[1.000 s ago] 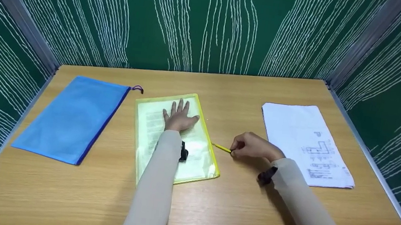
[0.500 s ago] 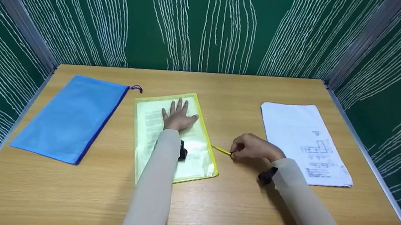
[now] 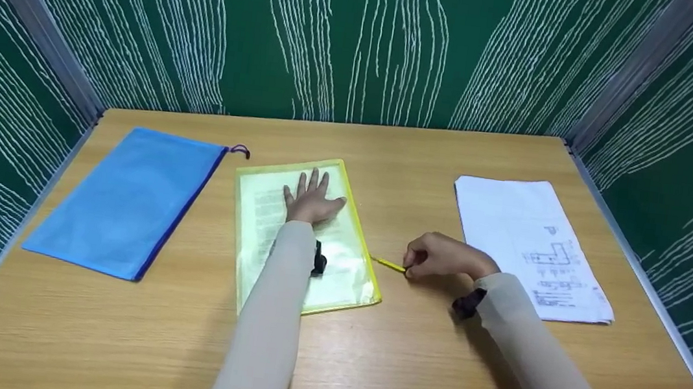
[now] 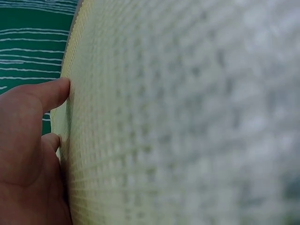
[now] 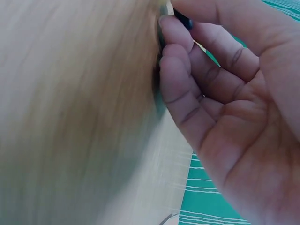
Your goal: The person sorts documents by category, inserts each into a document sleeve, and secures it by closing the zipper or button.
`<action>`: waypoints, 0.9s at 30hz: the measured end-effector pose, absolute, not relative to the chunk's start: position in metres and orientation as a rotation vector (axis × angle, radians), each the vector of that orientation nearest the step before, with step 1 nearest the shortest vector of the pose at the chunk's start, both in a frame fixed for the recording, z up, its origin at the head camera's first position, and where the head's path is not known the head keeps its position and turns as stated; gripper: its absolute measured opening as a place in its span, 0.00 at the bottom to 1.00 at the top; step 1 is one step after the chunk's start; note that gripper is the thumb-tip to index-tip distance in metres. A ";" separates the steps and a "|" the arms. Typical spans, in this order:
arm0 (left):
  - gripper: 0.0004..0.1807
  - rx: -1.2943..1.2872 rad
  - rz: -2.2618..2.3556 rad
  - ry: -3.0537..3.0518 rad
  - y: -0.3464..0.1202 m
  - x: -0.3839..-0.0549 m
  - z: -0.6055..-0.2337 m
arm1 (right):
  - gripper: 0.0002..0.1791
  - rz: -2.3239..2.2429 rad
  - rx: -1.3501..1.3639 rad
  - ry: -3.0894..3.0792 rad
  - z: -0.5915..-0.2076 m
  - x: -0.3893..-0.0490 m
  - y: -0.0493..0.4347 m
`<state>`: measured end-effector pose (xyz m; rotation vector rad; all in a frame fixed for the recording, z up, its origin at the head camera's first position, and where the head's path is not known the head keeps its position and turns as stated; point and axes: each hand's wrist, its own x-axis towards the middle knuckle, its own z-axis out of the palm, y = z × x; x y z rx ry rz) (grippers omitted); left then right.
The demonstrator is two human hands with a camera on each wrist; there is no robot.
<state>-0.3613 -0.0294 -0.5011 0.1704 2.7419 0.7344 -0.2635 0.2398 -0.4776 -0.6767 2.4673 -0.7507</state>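
A clear mesh zip pouch [image 3: 346,279] with a yellow border lies flat on the table, printed sheets showing inside it. My left hand [image 3: 314,205] rests on its upper half, fingers spread. The left wrist view shows the mesh surface [image 4: 164,117] up close, the thumb touching it. At the pouch's right edge, my right hand [image 3: 444,256] pinches the end of a yellow zipper pull [image 3: 389,265] stretched out from that edge. Its black tip [image 5: 183,19] shows between thumb and fingers in the right wrist view.
A blue zip pouch [image 3: 124,202] with a purple pull loop [image 3: 240,150] lies at the left. On the right is a stack of white paper [image 3: 502,206] with a printed drawing. Green walls [image 3: 389,49] with white lines enclose the wooden table [image 3: 339,376].
My right hand and the zipper pull have slid slightly along the pouch's right edge, toward the near side. The left hand stays in place on the pouch.
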 end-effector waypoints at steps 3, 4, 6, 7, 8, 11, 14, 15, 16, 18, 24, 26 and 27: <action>0.43 0.154 0.730 2.747 -0.031 -0.362 -0.502 | 0.02 -0.766 -0.719 2.458 -0.478 -0.262 0.241; 0.43 0.147 0.725 2.750 -0.031 -0.363 -0.502 | 0.02 -0.769 -0.732 2.453 -0.478 -0.262 0.242; 0.43 0.139 0.723 2.749 -0.032 -0.363 -0.503 | 0.02 -0.771 -0.750 2.445 -0.479 -0.261 0.243; 0.43 0.138 0.718 2.748 -0.032 -0.364 -0.503 | 0.03 -0.769 -0.754 2.441 -0.479 -0.260 0.243; 0.43 0.135 0.719 2.747 -0.031 -0.364 -0.503 | 0.03 -0.767 -0.756 2.438 -0.479 -0.260 0.243; 0.43 0.135 0.725 2.743 -0.029 -0.366 -0.503 | 0.03 -0.766 -0.753 2.424 -0.477 -0.259 0.245; 0.43 0.140 0.733 2.743 -0.027 -0.366 -0.504 | 0.03 -0.750 -0.757 2.410 -0.475 -0.259 0.246; 0.43 0.142 0.737 2.742 -0.027 -0.366 -0.504 | 0.03 -0.741 -0.759 2.407 -0.475 -0.258 0.246; 0.43 0.144 0.739 2.741 -0.027 -0.366 -0.504 | 0.03 -0.736 -0.761 2.401 -0.474 -0.258 0.246; 0.43 0.146 0.742 2.741 -0.027 -0.366 -0.504 | 0.03 -0.710 -0.761 2.396 -0.474 -0.257 0.247; 0.43 0.145 0.714 2.749 -0.029 -0.366 -0.502 | 0.03 -0.678 -0.749 2.380 -0.473 -0.255 0.248; 0.43 0.152 0.709 2.746 -0.029 -0.366 -0.502 | 0.03 -0.678 -0.757 2.371 -0.473 -0.254 0.247; 0.43 0.155 0.712 2.744 -0.030 -0.365 -0.502 | 0.03 -0.681 -0.763 2.367 -0.474 -0.253 0.247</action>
